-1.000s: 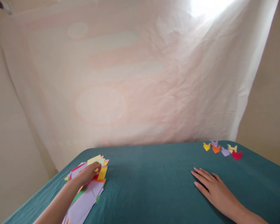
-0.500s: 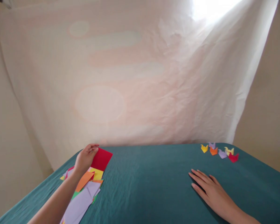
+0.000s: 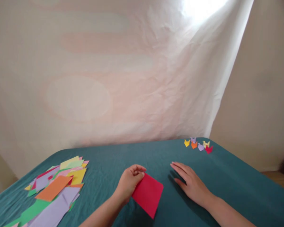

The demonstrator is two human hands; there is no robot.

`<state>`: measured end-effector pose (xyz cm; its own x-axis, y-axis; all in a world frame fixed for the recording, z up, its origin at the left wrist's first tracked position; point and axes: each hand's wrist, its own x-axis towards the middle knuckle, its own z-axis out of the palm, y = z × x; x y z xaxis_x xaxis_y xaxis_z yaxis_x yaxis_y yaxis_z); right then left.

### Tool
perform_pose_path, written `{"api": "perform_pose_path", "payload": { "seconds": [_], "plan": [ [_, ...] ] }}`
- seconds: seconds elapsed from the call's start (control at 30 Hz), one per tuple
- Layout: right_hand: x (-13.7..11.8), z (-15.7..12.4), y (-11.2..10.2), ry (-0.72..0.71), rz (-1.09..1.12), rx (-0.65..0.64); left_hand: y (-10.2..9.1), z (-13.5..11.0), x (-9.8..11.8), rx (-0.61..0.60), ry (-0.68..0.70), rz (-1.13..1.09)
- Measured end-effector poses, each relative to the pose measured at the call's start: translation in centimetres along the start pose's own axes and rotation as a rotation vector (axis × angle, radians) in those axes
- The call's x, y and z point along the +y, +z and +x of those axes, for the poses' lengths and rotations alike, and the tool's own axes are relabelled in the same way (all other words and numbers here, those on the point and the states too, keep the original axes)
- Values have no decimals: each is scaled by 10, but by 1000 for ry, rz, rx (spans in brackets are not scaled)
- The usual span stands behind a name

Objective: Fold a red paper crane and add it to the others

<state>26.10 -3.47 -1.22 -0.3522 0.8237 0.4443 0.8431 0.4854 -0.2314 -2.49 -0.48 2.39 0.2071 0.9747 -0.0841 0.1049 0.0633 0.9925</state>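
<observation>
A square sheet of red paper (image 3: 148, 194) is pinched at its upper left corner by my left hand (image 3: 130, 183), between thumb and fingers. It hangs tilted above the middle of the table, casting a shadow on the cloth. To the right of the sheet, apart from it, is my right hand (image 3: 191, 184). Its fingers are stretched out with the thumb apart, and nothing is in it. A shadow lies under that hand.
A loose pile of coloured paper sheets (image 3: 53, 188) spreads over the left of the table. Several small folded paper birds (image 3: 194, 145) stand at the far right. The table wears a dark green cloth (image 3: 104, 164); a pale sheet (image 3: 132, 88) hangs behind.
My left hand has carried the red paper from the pile rightward to the table's middle. My right hand has lifted a little off the cloth. The view has turned right.
</observation>
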Motion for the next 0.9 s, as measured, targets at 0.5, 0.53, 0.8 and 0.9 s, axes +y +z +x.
{"api": "perform_pose_path", "payload": {
  "seconds": [0.5, 0.53, 0.8, 0.9],
  "plan": [
    [-76, 1, -4, -27, 535, 221, 8, -28, 19, -220, 86, 58],
    [-75, 1, -3, 89, 611, 158, 7, -31, 19, -250, 145, 123],
    [-72, 4, 4, 409, 1093, -136, 22, -32, -8, -73, 2, 77],
    [-67, 4, 6, 412, 1118, -175, 20, -29, -10, -92, -44, -21]
  ]
}}
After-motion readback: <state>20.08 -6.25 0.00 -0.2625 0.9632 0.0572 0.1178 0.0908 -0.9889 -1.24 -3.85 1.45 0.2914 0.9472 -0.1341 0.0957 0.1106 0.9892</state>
